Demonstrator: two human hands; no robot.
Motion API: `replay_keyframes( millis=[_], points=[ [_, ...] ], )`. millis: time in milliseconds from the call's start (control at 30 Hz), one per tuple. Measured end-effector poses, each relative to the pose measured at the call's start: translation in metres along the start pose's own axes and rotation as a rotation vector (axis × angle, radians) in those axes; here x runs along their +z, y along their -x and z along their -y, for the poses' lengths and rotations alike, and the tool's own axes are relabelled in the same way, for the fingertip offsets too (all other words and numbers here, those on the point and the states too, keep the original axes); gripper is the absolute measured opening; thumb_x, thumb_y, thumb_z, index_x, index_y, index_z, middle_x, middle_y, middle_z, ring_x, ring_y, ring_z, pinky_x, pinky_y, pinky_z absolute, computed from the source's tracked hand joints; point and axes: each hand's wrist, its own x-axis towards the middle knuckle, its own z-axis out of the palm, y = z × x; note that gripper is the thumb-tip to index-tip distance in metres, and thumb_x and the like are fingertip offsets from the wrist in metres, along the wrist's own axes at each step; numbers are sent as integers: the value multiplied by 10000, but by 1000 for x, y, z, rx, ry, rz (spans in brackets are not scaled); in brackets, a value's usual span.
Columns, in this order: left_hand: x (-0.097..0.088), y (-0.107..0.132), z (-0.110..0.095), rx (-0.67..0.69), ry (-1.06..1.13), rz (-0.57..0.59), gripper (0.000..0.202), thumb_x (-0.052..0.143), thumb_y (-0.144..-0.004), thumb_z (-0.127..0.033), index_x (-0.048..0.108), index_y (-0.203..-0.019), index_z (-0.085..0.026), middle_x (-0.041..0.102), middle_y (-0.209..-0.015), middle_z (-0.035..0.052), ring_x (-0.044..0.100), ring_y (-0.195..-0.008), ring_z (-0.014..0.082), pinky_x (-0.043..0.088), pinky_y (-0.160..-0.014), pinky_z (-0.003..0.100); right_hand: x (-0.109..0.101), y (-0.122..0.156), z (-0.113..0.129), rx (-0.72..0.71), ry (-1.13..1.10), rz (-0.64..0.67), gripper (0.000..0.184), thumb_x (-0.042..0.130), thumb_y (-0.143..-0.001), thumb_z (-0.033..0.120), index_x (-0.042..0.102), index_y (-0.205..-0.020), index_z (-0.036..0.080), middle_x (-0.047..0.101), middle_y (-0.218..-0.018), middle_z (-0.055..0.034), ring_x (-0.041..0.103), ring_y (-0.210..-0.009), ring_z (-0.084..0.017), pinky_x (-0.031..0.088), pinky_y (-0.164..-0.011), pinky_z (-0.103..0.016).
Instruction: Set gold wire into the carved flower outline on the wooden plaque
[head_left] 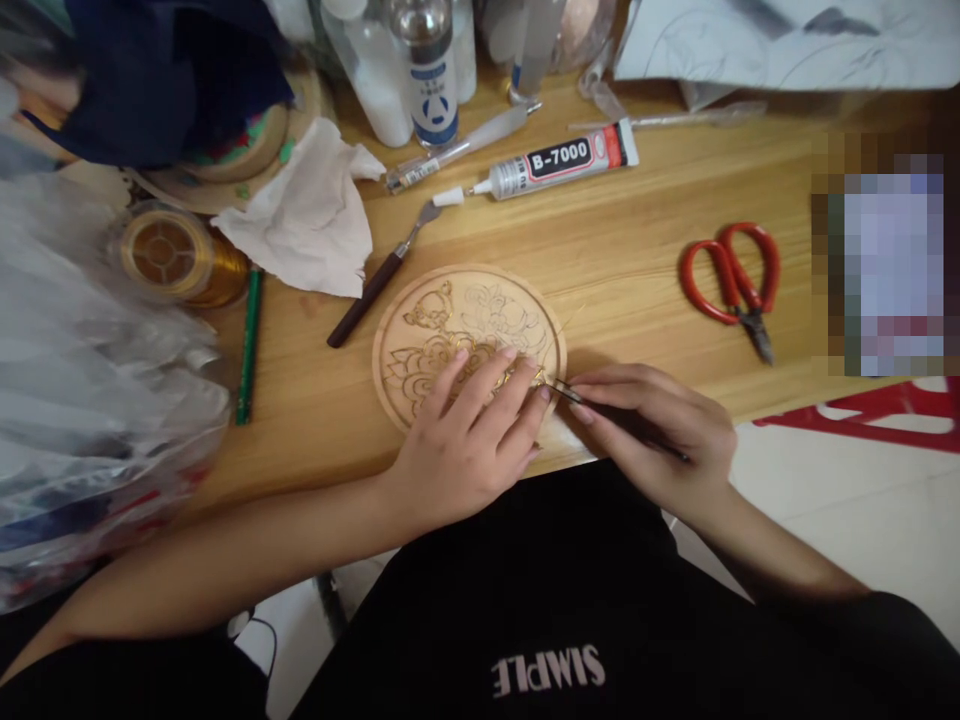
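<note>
A round wooden board [381, 350] with a raised rim lies near the table's front edge. Its face carries a drawn flower pattern, and gold wire [427, 312] follows many of the lines. Spread over the lower part of the board, my left hand [472, 430] lies with fingers apart, pressing on the pattern and hiding some of it. Dark tweezers [562, 390] are pinched in my right hand [660, 430], at the board's right rim. Their tips meet the pattern close to my left fingertips. A thin loose wire end sticks up at the right rim.
Red-handled pliers or snips [731, 280] lie to the right. Behind the board are a B-7000 glue tube [559, 165], a palette knife [375, 290], a pen [465, 145] and a bottle [429, 90]. A wire spool [172, 255], tissue [307, 220], green pencil [250, 350] and plastic bags [97, 380] sit left.
</note>
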Motion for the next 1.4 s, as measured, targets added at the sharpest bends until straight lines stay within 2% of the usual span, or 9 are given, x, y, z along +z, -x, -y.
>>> replay_keyframes(
  millis=[500,833,1100,1400],
  points=[
    [5,3,-1,-23,40,-21,364,565,-919,-332,611,-1207,-114,628,-1253,155,544,-1227,327,403,-1050,517,-3,-3,1,-52,51,21,294,709,-777,49,697,-1024,209,736,-971,-54,711,-864,-161,610,-748,-306],
    [1,1,0,-18,32,49,399,566,-912,-344,598,-1238,-116,616,-1289,150,546,-1232,327,416,-1043,502,-3,-6,1,-63,68,39,281,710,-769,35,700,-997,199,737,-960,-48,710,-855,-145,606,-761,-271],
    [3,2,0,-33,77,53,398,558,-918,-332,591,-1242,-103,604,-1298,164,531,-1247,328,407,-1057,498,-4,-7,2,-62,72,46,256,713,-760,22,700,-973,163,735,-945,-65,707,-854,-138,595,-764,-252],
    [3,2,0,-56,124,58,402,554,-921,-321,570,-1251,-92,552,-1355,208,495,-1298,343,403,-1072,505,-4,-7,1,-61,64,47,296,699,-783,54,697,-1023,226,740,-955,-46,716,-840,-165,619,-735,-300]
  ],
)
